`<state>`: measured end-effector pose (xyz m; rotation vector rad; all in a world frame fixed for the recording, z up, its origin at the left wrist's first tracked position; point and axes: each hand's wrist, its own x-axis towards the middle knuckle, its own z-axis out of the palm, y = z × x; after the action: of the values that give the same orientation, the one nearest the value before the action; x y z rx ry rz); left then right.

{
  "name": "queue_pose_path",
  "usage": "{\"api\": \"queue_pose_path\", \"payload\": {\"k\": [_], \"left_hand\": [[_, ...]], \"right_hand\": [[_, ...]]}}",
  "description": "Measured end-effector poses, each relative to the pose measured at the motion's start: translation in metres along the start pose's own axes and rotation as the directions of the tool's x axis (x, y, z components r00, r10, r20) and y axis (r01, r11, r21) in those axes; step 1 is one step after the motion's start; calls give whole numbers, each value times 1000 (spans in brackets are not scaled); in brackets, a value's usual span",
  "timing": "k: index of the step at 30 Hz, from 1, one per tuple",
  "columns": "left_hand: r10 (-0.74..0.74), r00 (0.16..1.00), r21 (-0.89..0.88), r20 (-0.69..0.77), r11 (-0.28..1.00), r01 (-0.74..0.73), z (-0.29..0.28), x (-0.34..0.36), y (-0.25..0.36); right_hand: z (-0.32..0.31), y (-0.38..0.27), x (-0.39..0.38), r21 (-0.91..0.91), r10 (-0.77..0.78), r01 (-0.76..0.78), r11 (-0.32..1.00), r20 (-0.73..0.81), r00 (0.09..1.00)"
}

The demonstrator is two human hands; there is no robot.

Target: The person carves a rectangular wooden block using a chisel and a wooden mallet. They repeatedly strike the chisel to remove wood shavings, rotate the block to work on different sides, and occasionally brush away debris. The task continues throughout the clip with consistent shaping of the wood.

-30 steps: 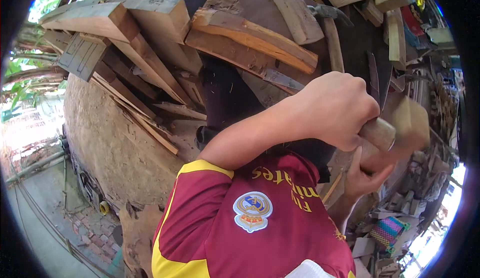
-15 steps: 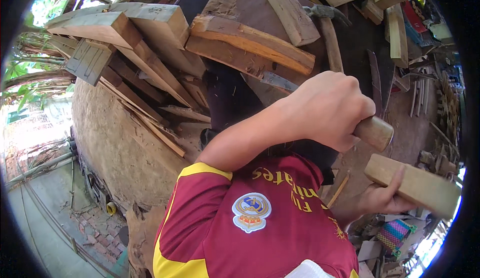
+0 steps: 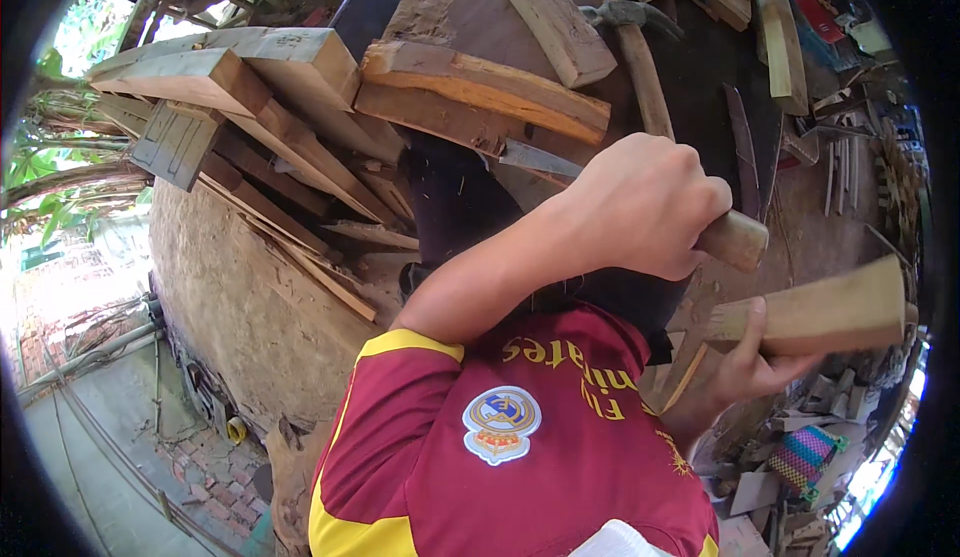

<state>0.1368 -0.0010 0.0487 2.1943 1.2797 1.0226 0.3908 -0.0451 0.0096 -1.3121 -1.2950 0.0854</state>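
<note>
My left hand (image 3: 650, 207) is closed around the wooden handle (image 3: 738, 241) of a chisel. The chisel's steel blade (image 3: 540, 162) points up and left, its tip against the edge of a brown wood piece (image 3: 425, 107). Loose shavings show near the tip. A rough length of wood with an orange-toned face (image 3: 490, 87) lies along that piece. In my right hand (image 3: 758, 362) is a pale wooden block (image 3: 825, 307), its outer end blurred. The block is apart from the chisel handle, to the right of its butt end.
A claw hammer (image 3: 645, 67) lies beyond my left hand. Thick timber beams (image 3: 300, 62) are stacked at left, with thin offcuts (image 3: 320, 277) below. A dark flat blade-like strip (image 3: 743, 152) lies to the right. A checkered woven bag (image 3: 805, 457) is at lower right.
The pale block's outer end has swung upward, tilting the block the other way. The view has shifted slightly, and the chisel stays in my left hand with its tip at the wood.
</note>
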Motion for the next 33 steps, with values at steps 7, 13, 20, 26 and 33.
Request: {"api": "queue_pose_path", "payload": {"k": [7,13,20,26,33], "left_hand": [[-54,997,40,51,998,52,2,1,0],[-72,992,81,104,995,63,9,3,0],[18,1000,16,-22,1000,-17,-4,-5,2],[98,985,-137,-140,984,-117,-16,-10,6],[94,985,-135,-142,984,-114,-21,-12,8]], "right_hand": [[12,17,-25,-177,-185,249,952,313,932],[4,31,-24,-245,-4,42,969,152,988],[-1,8,-3,21,5,-7,1000,102,995],[0,-5,13,124,-62,57,991,37,997],[4,-16,14,147,-115,104,984,69,991]]}}
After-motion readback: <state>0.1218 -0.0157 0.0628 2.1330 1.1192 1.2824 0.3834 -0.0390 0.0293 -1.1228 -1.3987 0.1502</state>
